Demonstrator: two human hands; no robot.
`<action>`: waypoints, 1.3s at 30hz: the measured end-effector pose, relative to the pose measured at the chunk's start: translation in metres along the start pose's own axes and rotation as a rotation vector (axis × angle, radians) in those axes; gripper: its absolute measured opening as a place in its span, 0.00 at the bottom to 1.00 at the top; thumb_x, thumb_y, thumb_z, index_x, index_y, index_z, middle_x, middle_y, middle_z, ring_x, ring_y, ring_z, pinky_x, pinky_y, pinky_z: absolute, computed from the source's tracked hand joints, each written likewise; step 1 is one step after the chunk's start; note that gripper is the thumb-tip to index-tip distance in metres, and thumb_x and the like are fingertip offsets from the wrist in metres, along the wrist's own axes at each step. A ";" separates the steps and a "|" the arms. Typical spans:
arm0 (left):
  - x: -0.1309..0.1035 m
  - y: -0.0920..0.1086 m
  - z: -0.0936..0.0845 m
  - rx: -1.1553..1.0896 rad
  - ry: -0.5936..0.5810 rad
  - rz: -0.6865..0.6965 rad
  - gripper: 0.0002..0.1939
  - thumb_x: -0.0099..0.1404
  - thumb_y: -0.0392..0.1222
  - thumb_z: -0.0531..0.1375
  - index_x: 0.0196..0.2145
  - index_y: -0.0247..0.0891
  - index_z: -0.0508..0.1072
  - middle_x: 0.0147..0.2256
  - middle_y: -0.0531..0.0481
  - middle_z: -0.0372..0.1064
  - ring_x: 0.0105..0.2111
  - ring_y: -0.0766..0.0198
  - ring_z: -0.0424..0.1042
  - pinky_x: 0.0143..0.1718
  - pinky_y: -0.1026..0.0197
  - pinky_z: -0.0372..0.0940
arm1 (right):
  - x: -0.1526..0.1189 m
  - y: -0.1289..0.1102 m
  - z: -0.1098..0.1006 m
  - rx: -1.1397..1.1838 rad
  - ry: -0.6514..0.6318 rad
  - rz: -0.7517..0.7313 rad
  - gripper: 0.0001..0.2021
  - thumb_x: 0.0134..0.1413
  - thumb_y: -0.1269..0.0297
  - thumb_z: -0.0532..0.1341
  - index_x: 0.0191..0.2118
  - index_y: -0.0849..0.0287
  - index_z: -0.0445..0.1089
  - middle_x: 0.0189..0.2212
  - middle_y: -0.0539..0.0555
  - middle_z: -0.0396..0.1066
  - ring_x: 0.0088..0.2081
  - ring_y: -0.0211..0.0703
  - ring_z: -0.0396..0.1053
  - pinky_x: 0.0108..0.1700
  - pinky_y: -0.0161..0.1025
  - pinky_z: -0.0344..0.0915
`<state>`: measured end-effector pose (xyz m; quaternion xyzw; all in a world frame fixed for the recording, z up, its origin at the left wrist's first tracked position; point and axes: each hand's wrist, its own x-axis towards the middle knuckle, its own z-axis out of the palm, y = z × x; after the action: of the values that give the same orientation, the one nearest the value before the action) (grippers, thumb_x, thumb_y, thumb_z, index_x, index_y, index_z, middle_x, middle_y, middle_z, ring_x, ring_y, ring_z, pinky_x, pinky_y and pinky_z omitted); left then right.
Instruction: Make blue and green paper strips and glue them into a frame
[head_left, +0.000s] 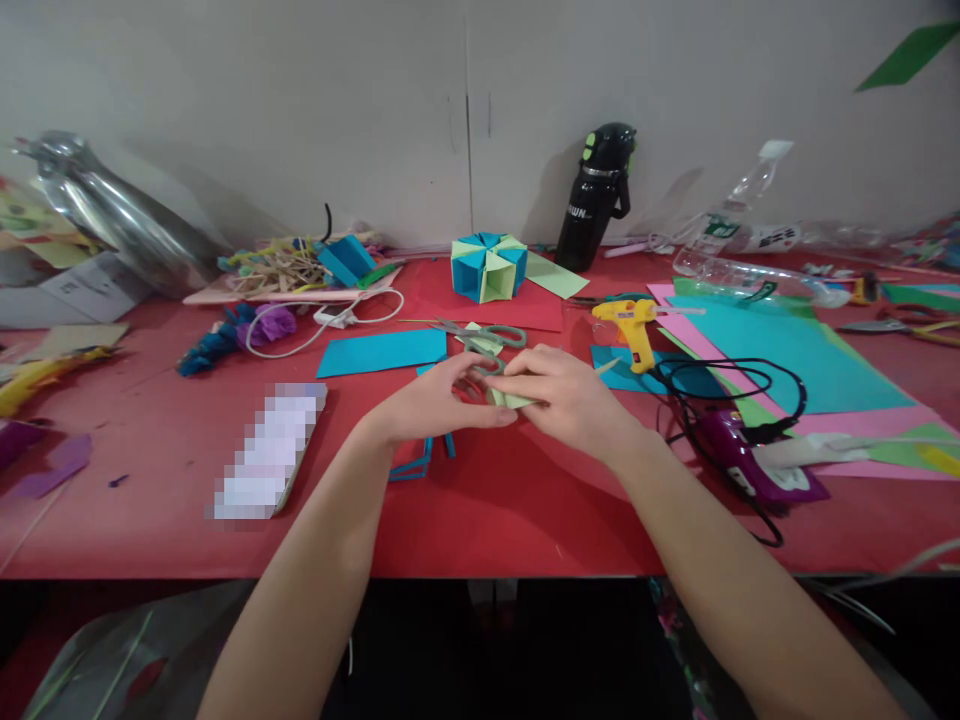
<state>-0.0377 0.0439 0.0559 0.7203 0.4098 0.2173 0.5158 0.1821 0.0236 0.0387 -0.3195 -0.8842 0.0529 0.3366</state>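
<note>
My right hand (574, 395) pinches a small folded piece of pale green paper (514, 399) above the red table. My left hand (431, 400) curls in from the other side, its thumb and fingers at the paper's left end. Part of the paper is hidden by my fingers. Just behind my hands lies a pair of grey-handled scissors (495, 338). Blue paper strips (412, 467) lie beneath my left hand, and a blue paper rectangle (382, 352) is to its upper left. Farther back stands a ring-shaped blue and pale green folded paper model (487, 268).
Right of my hands are a yellow glue gun (630, 325), a purple power strip (750, 460) with black cable, and stacked coloured paper (795, 350). A phone (274, 450) lies left. A black bottle (595, 200), clear plastic bottles (739, 210) and a metal jug (120, 215) stand behind.
</note>
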 end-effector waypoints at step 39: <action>-0.008 0.005 -0.004 0.077 -0.205 -0.140 0.31 0.58 0.53 0.69 0.57 0.43 0.71 0.44 0.44 0.76 0.42 0.52 0.76 0.39 0.55 0.69 | -0.001 -0.009 -0.005 0.314 -0.233 0.068 0.11 0.62 0.77 0.61 0.39 0.56 0.80 0.35 0.52 0.75 0.36 0.38 0.70 0.37 0.36 0.63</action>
<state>-0.0433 0.0389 0.0625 0.7275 0.4121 0.0901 0.5410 0.1808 0.0158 0.0447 -0.2845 -0.8868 0.2383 0.2755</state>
